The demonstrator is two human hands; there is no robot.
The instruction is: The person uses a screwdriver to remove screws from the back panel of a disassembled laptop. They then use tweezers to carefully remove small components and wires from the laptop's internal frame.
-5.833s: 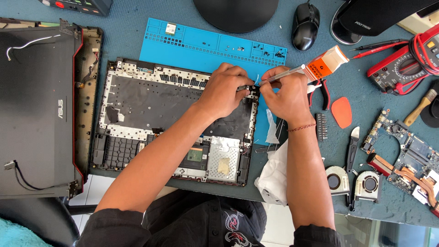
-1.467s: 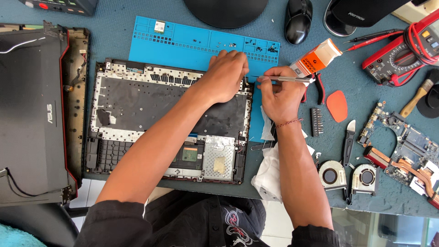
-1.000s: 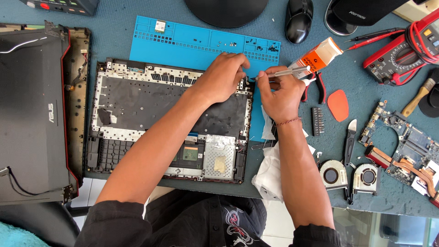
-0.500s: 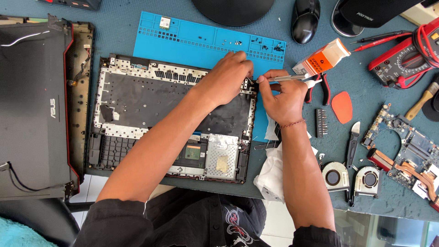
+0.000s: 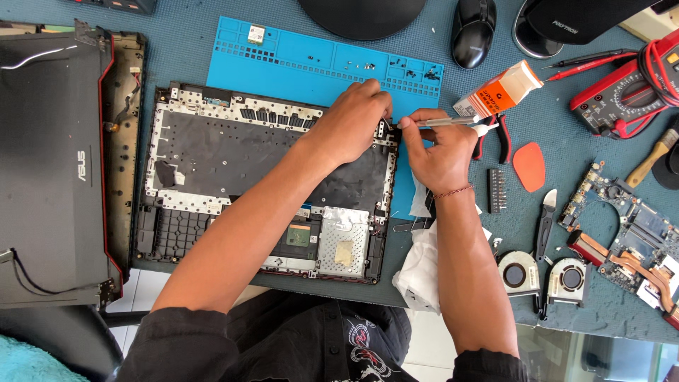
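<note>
A: What is the biggest thing under the hands?

B: The open laptop base (image 5: 269, 184), lying flat. It looks wide, thin and stiff, but fragile inside, so I judge it is best held by the outer frame, not by the dark inner sheet. The left hand (image 5: 353, 120) rests on its far right corner, and the blue work mat (image 5: 311, 60) lies just beyond the fingers.

A: And the right hand?

B: The right hand (image 5: 438, 148) is just beside the left one, off the base's right edge. It pinches a thin metal tool (image 5: 438, 122), like a pen, with the tip pointing left to that same corner. The tool seems light, stiff and a little slippery, so a grip near the tip gives control.

A: How do the hands stand?

B: The left hand is curled, fingertips pressing the corner; whether it holds a small part, I cannot tell. The right wrist is bent inward, forearm coming up from below. An orange and white bottle (image 5: 498, 90) lies just past the right hand.
</note>
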